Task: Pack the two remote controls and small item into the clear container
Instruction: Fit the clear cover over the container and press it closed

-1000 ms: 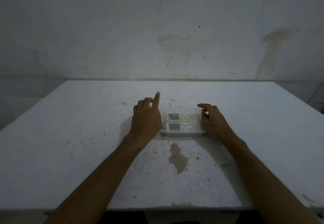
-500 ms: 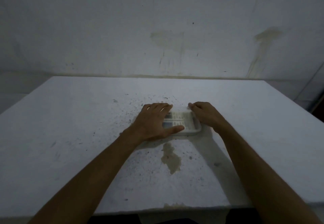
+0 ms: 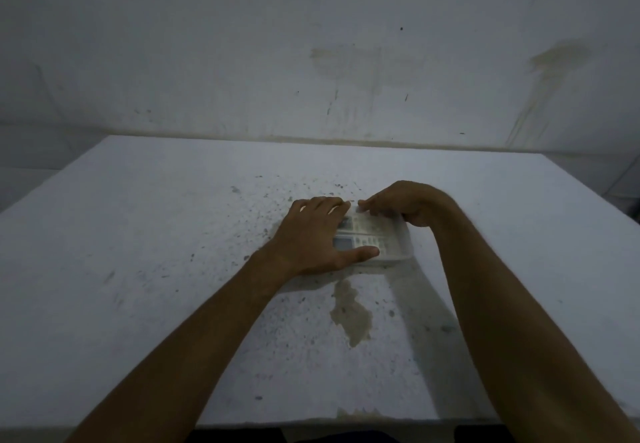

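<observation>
Both hands press flat on the clear container, holding nothing pinched.

Left hand lies spread over its left half; two remote controls lie side by side inside; right hand curls over the far edge, apparently pressing. All rest mid-table.

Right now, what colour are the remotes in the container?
White with grey screens, remotes seen through the clear container; head view.

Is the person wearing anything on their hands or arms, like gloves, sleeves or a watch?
No. The left hand and the right hand are bare, with no gloves and no rings that can be made out in the dim light. Both forearms are uncovered down to the bottom of the picture: no sleeves, watch or wristband show.
</observation>
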A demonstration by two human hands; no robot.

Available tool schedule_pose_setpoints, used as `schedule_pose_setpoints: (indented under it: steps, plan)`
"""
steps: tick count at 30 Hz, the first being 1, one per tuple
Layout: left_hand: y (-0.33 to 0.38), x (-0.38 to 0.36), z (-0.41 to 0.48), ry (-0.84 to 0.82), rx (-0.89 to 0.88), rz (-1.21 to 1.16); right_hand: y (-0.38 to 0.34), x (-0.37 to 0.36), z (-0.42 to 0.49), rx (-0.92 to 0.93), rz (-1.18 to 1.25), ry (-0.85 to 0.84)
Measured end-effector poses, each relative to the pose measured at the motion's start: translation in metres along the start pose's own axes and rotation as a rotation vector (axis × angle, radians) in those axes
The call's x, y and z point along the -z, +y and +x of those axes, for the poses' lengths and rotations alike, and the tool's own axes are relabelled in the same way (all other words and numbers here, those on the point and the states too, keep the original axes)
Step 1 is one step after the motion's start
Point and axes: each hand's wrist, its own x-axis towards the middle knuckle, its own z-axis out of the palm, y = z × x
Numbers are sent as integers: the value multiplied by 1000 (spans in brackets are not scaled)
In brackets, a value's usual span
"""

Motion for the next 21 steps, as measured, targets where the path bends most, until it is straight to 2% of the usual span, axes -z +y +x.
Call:
schedule_pose_setpoints:
  steps: [2,4,7,9,11,16,21]
  plan:
    - [0,0,0,2,-2,3,-3,2,0,-53,-4,-5]
    - [1,1,-2,-8,4,11,4,-2,-3,-35,-23,76]
    - [4,5,-3,-36,9,27,28,-22,-13,193,108,281]
    - [5,8,-4,-50,12,25,43,-32,-20,274,204,406]
    - [6,10,-4,-46,14,16,48,-28,-19,218,281,469]
    - [5,8,-5,-35,-4,23,44,-16,-16,-28,326,435]
    - [4,5,-3,-33,-2,31,40,-15,-24,-4,321,440]
